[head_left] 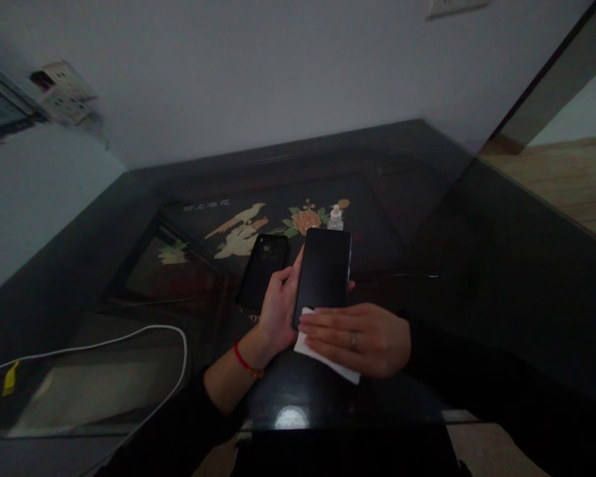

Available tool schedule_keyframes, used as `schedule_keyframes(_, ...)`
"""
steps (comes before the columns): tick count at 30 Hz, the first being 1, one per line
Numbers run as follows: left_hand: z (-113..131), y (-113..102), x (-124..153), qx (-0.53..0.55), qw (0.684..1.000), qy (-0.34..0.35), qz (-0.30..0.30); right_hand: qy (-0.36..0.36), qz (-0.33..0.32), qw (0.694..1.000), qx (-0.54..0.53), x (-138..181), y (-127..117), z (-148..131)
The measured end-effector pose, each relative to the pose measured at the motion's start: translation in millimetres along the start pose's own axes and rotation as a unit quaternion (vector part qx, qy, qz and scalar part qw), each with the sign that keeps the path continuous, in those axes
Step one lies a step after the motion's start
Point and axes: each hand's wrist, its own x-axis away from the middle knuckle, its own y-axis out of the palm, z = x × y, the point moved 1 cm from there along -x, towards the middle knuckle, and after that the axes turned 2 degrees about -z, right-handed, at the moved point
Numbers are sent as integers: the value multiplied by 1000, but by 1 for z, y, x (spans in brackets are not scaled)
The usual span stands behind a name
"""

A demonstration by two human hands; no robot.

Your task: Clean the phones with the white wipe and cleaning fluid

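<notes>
A dark smartphone (324,268) is held face up, its screen black, with my left hand (278,311) wrapped round it from beneath and the left side. Fingertips of that hand show at the phone's right edge. My right hand (365,336) presses a folded white tissue (328,363) against the lower end of the screen, fingers together and pointing left. A black phone case (264,265) lies on the table just left of the phone. Behind the phone's top right corner stands a small clear bottle (336,218) with a white cap, its lower part hidden.
The dark glossy table (417,192) carries a flower-and-bird picture (243,222) and meets a pale wall (258,79). A white cable (124,336) with a yellow tag (10,379) runs along the left. Wall sockets (67,89) sit at upper left.
</notes>
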Motion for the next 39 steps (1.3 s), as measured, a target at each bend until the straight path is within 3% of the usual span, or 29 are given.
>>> schedule_keyframes(2,0,0,0,6,1000,7,-3,-10,-1,1000,1,0,3,-2)
schedule_keyframes(8,0,-3,1,17,1000,8,-8,158,46,985,55,25,-13,35)
schedule_keyframes(10,-1,-3,2,16,1000,3,-9,146,44,987,45,23,-14,32)
schedule_keyframes(14,0,-3,1,8,1000,2,-23,16,10,1000,-3,2,-2,3)
schedule_keyframes(16,1,-3,0,1,999,2,-32,-14,10,1000,-9,-3,2,-5)
schedule_keyframes(18,2,-4,-1,-1,1000,8,-28,8,8,1000,-5,-1,1,0)
schedule_keyframes(21,3,-7,0,-4,999,8,-33,103,24,994,30,14,-8,25)
schedule_keyframes(26,-1,-6,4,-45,995,-48,-79,208,71,971,97,36,-18,55)
schedule_keyframes(29,-1,-4,3,-45,996,-43,-57,184,56,978,79,31,-15,47)
schedule_keyframes(33,7,-5,-1,-32,999,24,16,74,12,997,35,16,-6,24)
schedule_keyframes(35,10,-6,-3,-35,998,38,25,47,5,999,27,13,-5,20)
schedule_keyframes(39,10,-6,-1,-39,999,8,-33,147,39,987,61,25,-13,39)
